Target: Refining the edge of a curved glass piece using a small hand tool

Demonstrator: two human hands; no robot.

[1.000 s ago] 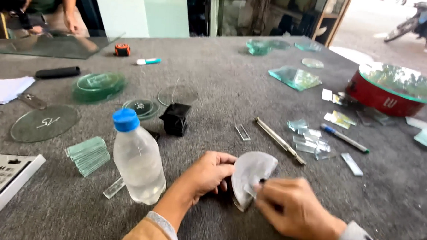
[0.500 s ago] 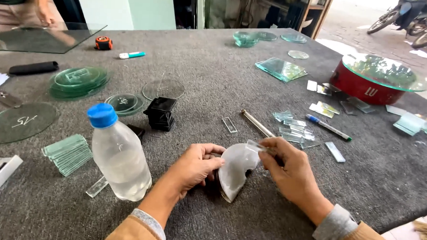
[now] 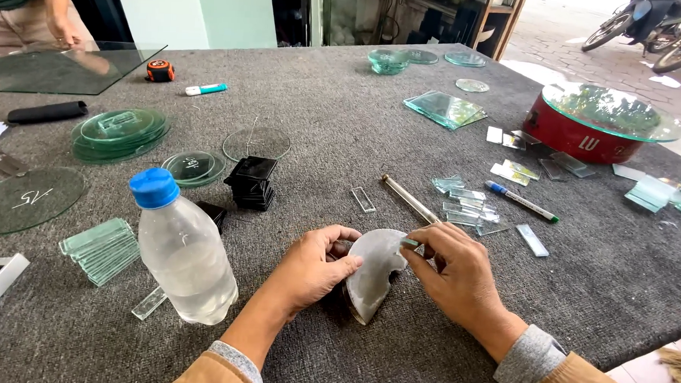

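Note:
My left hand (image 3: 314,267) grips the left edge of a frosted, half-round piece of glass (image 3: 371,273) that stands tilted on the grey felt table (image 3: 344,107). My right hand (image 3: 455,273) pinches a small clear glass strip (image 3: 409,243) against the top edge of that piece. Both hands are near the table's front edge, just in front of a metal glass-cutter rod (image 3: 409,198).
A plastic water bottle with a blue cap (image 3: 181,250) stands left of my hands, beside a stack of glass strips (image 3: 101,248). Glass discs (image 3: 117,132), black blocks (image 3: 250,181), loose glass offcuts (image 3: 466,205), a pen (image 3: 520,201) and a red tin under a glass disc (image 3: 592,126) lie around. Another person (image 3: 42,10) stands far left.
My right hand has shifted from the lower right of the glass piece up to its top edge, now pinching a small strip there. The camera view moved slightly left.

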